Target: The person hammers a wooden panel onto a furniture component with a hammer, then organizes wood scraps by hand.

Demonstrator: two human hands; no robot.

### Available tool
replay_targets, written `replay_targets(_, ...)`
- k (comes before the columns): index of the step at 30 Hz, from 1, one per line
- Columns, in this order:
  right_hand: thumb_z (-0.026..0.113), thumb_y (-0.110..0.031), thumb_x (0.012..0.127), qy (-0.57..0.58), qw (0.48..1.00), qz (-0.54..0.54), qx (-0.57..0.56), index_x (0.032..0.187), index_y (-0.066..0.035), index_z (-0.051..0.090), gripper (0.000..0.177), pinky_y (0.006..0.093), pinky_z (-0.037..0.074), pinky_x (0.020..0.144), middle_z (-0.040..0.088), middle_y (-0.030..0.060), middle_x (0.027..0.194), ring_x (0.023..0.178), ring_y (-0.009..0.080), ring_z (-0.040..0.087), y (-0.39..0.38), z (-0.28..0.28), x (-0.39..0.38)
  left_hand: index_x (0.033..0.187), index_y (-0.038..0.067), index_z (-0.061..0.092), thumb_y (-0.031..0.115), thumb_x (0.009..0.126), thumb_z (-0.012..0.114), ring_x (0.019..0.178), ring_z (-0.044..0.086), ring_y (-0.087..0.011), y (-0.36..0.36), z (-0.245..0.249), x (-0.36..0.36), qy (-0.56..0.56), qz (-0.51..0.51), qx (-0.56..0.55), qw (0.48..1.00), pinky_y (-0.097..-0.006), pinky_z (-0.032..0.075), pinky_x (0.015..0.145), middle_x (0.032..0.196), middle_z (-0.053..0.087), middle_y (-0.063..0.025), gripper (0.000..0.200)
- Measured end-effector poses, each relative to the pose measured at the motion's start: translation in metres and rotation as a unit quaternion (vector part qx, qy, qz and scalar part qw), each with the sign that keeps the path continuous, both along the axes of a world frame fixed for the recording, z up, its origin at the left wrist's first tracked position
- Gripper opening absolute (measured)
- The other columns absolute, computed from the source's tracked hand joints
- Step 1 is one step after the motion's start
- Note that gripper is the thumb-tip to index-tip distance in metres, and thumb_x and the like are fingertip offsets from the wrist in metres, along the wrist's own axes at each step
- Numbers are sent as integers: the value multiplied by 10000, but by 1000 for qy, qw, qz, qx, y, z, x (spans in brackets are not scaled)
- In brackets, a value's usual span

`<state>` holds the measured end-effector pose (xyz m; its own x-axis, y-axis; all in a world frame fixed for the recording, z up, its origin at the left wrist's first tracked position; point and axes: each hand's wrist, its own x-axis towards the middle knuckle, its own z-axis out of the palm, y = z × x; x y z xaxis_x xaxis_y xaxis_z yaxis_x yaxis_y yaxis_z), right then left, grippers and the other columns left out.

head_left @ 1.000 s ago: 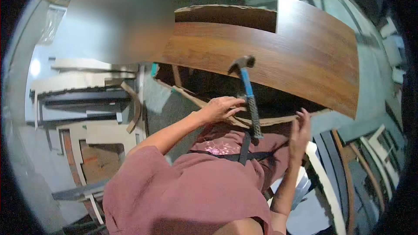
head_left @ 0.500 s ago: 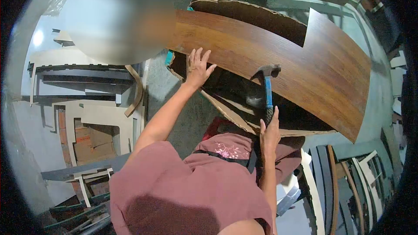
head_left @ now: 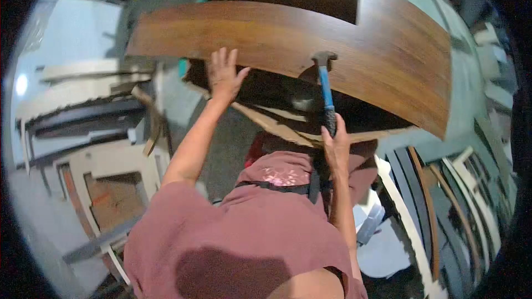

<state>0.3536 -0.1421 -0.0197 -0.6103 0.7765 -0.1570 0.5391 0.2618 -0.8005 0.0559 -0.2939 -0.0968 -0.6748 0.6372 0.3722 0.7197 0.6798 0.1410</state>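
Note:
A wide wood-grain panel [head_left: 266,27] with a notch cut in its far edge lies across a cardboard box [head_left: 280,128] with raised flaps. On the panel's near edge, toward its left end, my left hand [head_left: 224,77] rests with fingers spread. My right hand [head_left: 337,141] is wrapped round the black grip of a claw hammer [head_left: 326,86] with a blue shaft. The hammer's head overlaps the panel near its middle, with a shadow beside it. Beneath the panel, the inside of the box is dark.
Cut boards and frame-like offcuts [head_left: 105,149] are stacked on the left. On the right, several curved strips [head_left: 426,205] lean together beside a white rounded piece [head_left: 382,254]. A pale board [head_left: 77,33] lies at the upper left.
The view has shifted, so the panel and hands appear further left and higher. The panel's left end now shows. My left hand stays on the panel, and my right hand keeps the hammer.

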Motion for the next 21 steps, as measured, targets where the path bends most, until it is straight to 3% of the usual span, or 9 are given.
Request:
replay_targets(1,570,-132,827,26,997,-20,-72,1211,-42,447,414,355,442,796,565,186,1037,939,302,572,4,11,5,1228,73,444,371,755,647,1194,326,-393,5,25,2,-40,-37,22,998,-486,276,985,1276,389,-203,595)
replay_targets(4,604,-203,817,17,992,-119,-33,1240,-33,434,487,343,460,738,611,173,892,807,264,603,20,34,28,1218,55,446,317,765,651,1175,339,-406,8,10,-1,-4,-60,71,996,-488,256,1001,1251,403,-217,562)
replay_targets(6,614,-224,808,52,978,-198,-31,1256,-31,439,518,350,456,763,610,193,932,846,274,605,39,34,54,1314,79,368,403,851,541,1295,194,-399,3,8,1,-54,-21,11,998,-476,185,1054,1377,287,-197,591)
replay_targets(7,609,-236,811,8,974,-219,53,1262,-23,439,527,353,446,792,601,199,994,888,271,594,46,55,63,1343,96,332,450,874,489,1321,145,-379,1,4,0,-69,-9,-12,997,-466,165,1065,1412,234,-175,609)
replay_targets(8,590,-225,833,36,968,-234,86,1249,-34,444,480,287,417,636,550,99,862,719,169,525,63,31,84,1351,103,320,441,887,474,1323,140,-368,2,12,5,-96,1,-15,995,-460,168,1066,1421,213,-165,594)
replay_targets(10,573,-232,849,58,956,-268,108,1215,-17,453,441,269,432,580,541,57,794,633,149,514,95,13,124,1355,106,312,427,897,461,1328,127,-357,3,18,10,-99,1,-23,995,-455,174,1068,1427,200,-153,580)
replay_targets(11,576,-251,843,50,951,-289,97,1194,10,457,453,318,475,682,583,115,858,715,230,571,105,19,137,1356,107,312,422,899,459,1328,127,-355,3,19,10,-98,1,-19,995,-455,176,1068,1426,201,-152,575)
replay_targets(14,526,-235,894,207,915,-345,-10,1180,-41,424,360,182,339,375,470,-4,710,479,41,423,122,28,157,1356,108,315,428,895,462,1328,127,-352,1,15,6,-96,0,-23,995,-454,175,1070,1426,201,-150,580)
replay_targets(21,529,-235,891,250,889,-376,-74,1066,-55,435,268,200,318,368,400,-11,650,468,62,388,140,21,170,1357,98,317,440,892,460,1329,119,-348,1,10,3,-94,6,-18,995,-448,173,1072,1424,206,-155,595)
